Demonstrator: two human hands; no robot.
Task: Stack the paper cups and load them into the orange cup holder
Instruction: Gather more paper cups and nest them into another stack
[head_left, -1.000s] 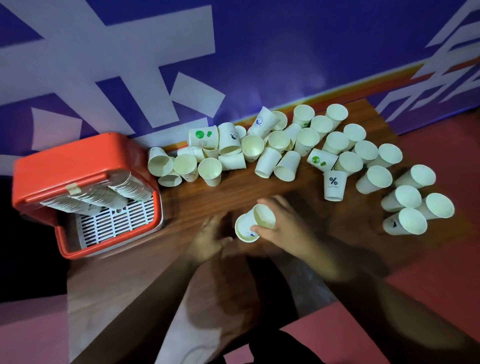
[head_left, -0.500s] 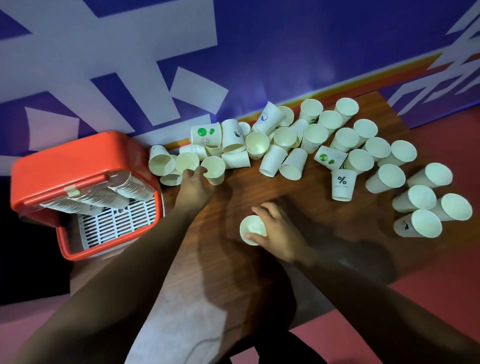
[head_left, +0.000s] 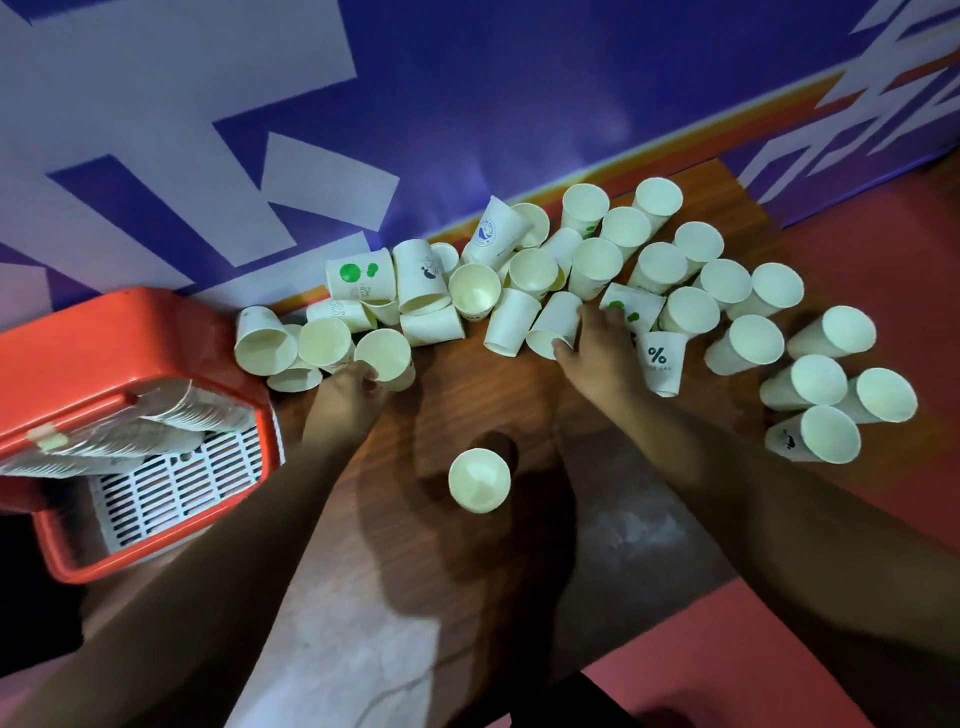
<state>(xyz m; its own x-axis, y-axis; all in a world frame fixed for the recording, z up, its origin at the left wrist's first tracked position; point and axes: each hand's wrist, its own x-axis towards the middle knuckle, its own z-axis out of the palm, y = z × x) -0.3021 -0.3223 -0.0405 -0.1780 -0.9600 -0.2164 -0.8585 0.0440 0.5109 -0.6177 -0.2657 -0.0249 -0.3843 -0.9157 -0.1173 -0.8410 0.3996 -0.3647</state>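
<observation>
Nearest, on the wooden table (head_left: 519, 597), a single upright cup (head_left: 479, 480), let go by the right hand within the last half second and now standing alone as the base of a new stack. Beyond it, both arms reaching out into the pile. Right hand (head_left: 597, 353), moved up from that cup, fingers loosely spread and curling round a tipped cup (head_left: 555, 325), touching but not yet clearly gripping. Left hand (head_left: 349, 395), at the near edge of the left cluster as half a second ago, fingertips closing on the rim of an upright cup (head_left: 383, 356). Judging from this: one cup per hand about to come back to the lone cup, stacking barely begun. To the left, the orange cup holder (head_left: 156, 332), lid open, already carrying rows of nested cups above a white grille. Farther back, dozens of loose paper cups (head_left: 691, 280) scattered upright and toppled against the blue wall. Legible marks: a bold "%" sign on one cup (head_left: 658, 361) with small lettering beneath too fine to read; green dots on another (head_left: 358, 278); a blue round emblem on a third (head_left: 491, 231), text unreadable.
</observation>
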